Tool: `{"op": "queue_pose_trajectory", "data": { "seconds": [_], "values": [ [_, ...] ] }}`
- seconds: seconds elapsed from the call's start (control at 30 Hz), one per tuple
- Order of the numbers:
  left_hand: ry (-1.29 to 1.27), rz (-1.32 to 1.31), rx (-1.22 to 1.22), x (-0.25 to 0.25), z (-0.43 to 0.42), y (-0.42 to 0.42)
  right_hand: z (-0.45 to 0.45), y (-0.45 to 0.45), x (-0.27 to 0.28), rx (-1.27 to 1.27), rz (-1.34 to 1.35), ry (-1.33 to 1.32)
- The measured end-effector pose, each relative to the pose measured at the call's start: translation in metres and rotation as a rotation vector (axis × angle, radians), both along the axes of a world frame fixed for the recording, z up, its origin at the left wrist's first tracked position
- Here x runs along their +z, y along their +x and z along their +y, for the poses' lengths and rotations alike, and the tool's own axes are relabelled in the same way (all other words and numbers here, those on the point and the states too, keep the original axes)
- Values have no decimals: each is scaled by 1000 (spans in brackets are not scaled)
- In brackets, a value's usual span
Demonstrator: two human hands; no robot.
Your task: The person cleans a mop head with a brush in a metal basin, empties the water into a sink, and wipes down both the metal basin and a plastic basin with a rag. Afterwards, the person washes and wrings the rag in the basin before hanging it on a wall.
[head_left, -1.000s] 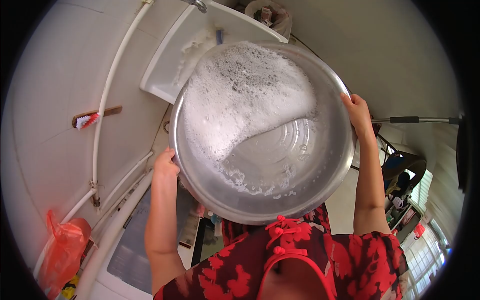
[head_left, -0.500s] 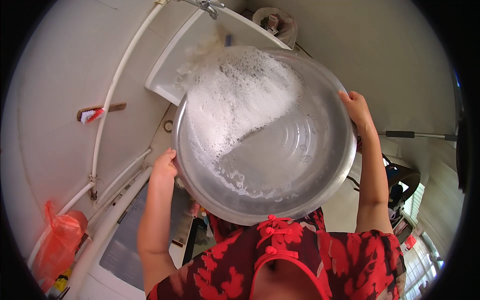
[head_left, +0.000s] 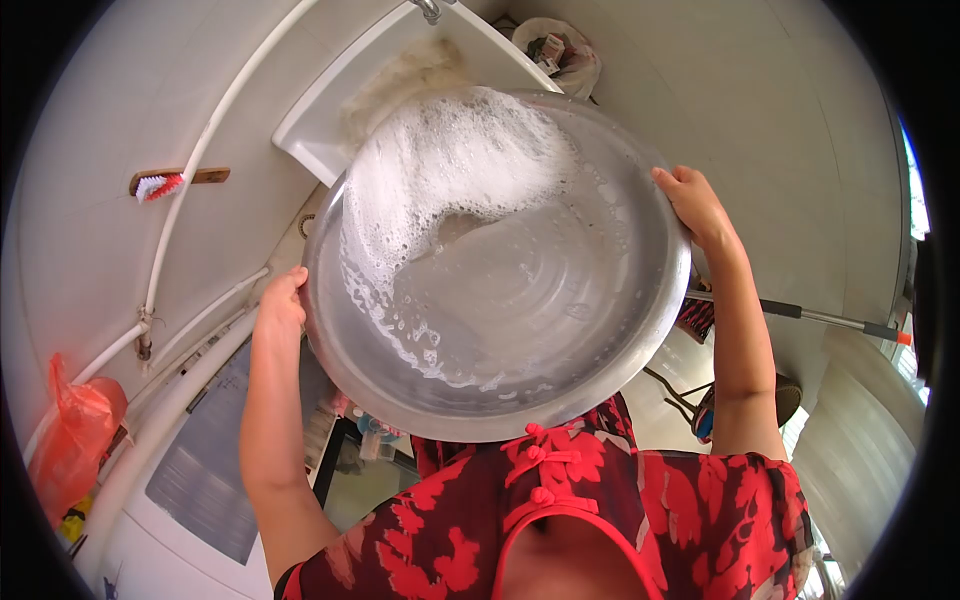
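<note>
A large metal basin (head_left: pixel 520 405) is tilted away from me over a white sink (head_left: pixel 315 120). My left hand (head_left: pixel 283 302) grips its rim on the left side, and my right hand (head_left: pixel 697 208) grips the rim at upper right, thumb on top. White foam (head_left: pixel 470 150) lies thick across the far half of the basin, with cloudy water below it. Brownish water (head_left: pixel 415 75) spreads in the sink beyond the basin's far edge. Part of the sink is hidden behind the basin.
A faucet (head_left: pixel 428 10) sits above the sink. Beside it stands a bag-lined bin (head_left: pixel 560 58). Along the left wall are a white pipe (head_left: pixel 190 160), a brush (head_left: pixel 165 184) and a red plastic bag (head_left: pixel 75 435). A pole (head_left: pixel 800 312) extends at the right.
The basin and both hands have shifted left in view. The foam has slid toward the far edge and shrunk, and more brown water shows in the sink.
</note>
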State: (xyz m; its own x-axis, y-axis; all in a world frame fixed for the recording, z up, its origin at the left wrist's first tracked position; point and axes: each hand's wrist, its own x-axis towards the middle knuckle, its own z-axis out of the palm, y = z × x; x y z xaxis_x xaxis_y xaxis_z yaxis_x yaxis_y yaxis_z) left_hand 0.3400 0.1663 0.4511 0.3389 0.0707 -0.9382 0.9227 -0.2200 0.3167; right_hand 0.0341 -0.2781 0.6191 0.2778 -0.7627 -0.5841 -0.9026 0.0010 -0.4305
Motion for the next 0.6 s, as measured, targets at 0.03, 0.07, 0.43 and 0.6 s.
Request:
{"op": "queue_pose_trajectory", "data": {
  "seconds": [0.03, 0.07, 0.43, 0.6],
  "values": [
    [1, -17, -32, -7, 3, 0, 0, -2, -1, -10, -4, 31],
    [-12, -47, -45, -17, 9, 1, 0, -5, -2, -21, -7, 63],
    [27, -65, -309, -44, 10, 14, 12, 1, 9, -113, -131, 207],
    [26, -82, -256, -49, 20, 4, 16, -26, -8, -102, -152, 161]
  ]
}}
